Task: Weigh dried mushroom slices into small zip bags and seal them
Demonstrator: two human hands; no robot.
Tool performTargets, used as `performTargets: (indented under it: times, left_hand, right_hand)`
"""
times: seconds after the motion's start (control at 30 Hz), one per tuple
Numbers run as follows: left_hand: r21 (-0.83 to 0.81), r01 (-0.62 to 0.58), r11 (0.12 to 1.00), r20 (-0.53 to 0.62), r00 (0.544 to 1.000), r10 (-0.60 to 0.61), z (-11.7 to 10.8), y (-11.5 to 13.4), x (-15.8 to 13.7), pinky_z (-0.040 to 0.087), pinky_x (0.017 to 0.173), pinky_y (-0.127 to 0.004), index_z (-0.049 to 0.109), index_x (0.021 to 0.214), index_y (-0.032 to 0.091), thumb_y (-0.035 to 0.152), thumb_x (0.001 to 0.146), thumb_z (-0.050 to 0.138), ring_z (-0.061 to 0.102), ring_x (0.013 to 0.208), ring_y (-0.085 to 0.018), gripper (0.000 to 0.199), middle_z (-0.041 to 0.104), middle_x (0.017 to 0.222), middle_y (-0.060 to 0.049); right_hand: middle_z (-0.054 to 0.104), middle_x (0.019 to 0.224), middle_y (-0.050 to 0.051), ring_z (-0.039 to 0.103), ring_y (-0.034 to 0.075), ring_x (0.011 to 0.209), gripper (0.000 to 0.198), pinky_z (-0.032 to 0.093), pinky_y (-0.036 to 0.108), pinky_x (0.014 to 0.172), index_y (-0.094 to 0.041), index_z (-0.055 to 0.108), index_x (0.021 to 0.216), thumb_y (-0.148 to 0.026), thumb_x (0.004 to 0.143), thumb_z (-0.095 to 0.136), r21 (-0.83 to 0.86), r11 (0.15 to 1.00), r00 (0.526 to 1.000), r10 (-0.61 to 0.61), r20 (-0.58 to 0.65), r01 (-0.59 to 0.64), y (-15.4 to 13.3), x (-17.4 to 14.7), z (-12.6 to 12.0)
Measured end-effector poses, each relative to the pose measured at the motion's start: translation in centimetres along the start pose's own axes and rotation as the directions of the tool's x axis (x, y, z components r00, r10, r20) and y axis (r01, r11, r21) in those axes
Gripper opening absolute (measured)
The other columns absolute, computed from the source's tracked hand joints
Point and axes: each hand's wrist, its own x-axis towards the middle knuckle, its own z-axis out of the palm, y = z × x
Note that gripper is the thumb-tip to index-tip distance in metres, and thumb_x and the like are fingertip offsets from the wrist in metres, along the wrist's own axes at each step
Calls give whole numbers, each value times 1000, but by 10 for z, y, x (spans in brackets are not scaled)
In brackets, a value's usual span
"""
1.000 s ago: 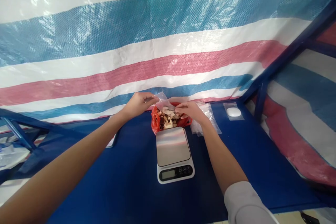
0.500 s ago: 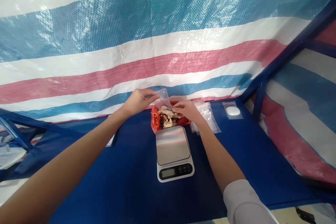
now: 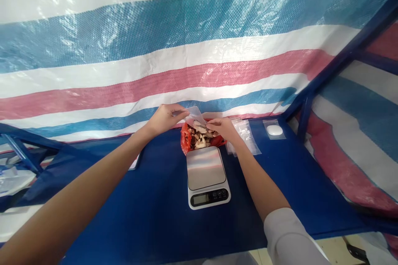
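Left hand [image 3: 165, 120]: thumb and forefinger are pinched on the left edge of the clear bag [image 3: 195, 113], apparently so that the film is held up and stretched.
Right hand [image 3: 224, 129]: the fingers are bent and drawn close together at the bag's right side; whether film or a slice is gripped cannot be told.
Clear bag: it is slanted between the hands, above the far part of the red bag [image 3: 185, 138], perhaps so that anything dropped would be caught below.
Dried slices [image 3: 200, 143]: they are heaped in the red bag, whose mouth is spread wide, seemingly for easy reach.
Kitchen scale [image 3: 207, 169]: it is set just on the near side of the red bag, its panel turned toward the near edge, presumably for reading.
Flat clear bags [image 3: 248, 138]: they are laid to the right, likely for convenience, partly covered by the right arm.
Writing: "M" and "T" can be read on the scale's buttons [image 3: 219, 194]; no digits can be made out on its display [image 3: 201, 199], nor any brand.
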Motion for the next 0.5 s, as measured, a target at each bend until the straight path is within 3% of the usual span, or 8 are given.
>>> performTargets:
  times: [0.13, 0.27, 0.4, 0.5]
  left_hand:
    - [14, 4, 1000, 15, 1000, -4, 3, 2, 1, 50, 70, -28, 76, 80, 18, 53, 85, 63, 66, 73, -19, 38, 77, 82, -4]
    - [15, -17, 1000, 37, 999, 16, 7, 5, 4, 48, 66, -28, 76, 80, 18, 53, 85, 62, 65, 71, -19, 39, 77, 81, -5]
    - [-33, -37, 999, 31, 999, 38, 8, 12, 7, 51, 72, -30, 76, 83, 18, 53, 85, 62, 68, 77, -21, 38, 78, 85, -6]
    - [-53, -46, 998, 31, 998, 48, 8, 15, 6, 51, 73, -31, 76, 83, 18, 53, 85, 62, 69, 77, -22, 38, 78, 85, -6]
  right_hand:
    - [75, 76, 4, 69, 17, 68, 24, 57, 26, 59, -18, 79, 88, -36, 73, 78, -26, 999, 996, 17, -88, -19, -5, -6, -13]
    - [75, 75, 5, 70, 18, 71, 28, 57, 25, 56, -16, 79, 87, -38, 70, 81, 0, 999, 998, 36, -60, -36, -9, -13, -20]
    - [75, 76, 5, 70, 18, 72, 32, 57, 24, 56, -16, 78, 87, -42, 68, 83, 22, 1000, 999, 20, -34, -19, -9, -18, -20]
    - [76, 80, 5, 69, 17, 69, 30, 58, 25, 56, -16, 79, 87, -42, 72, 81, -60, 998, 999, -28, -39, 26, -9, -21, -16]
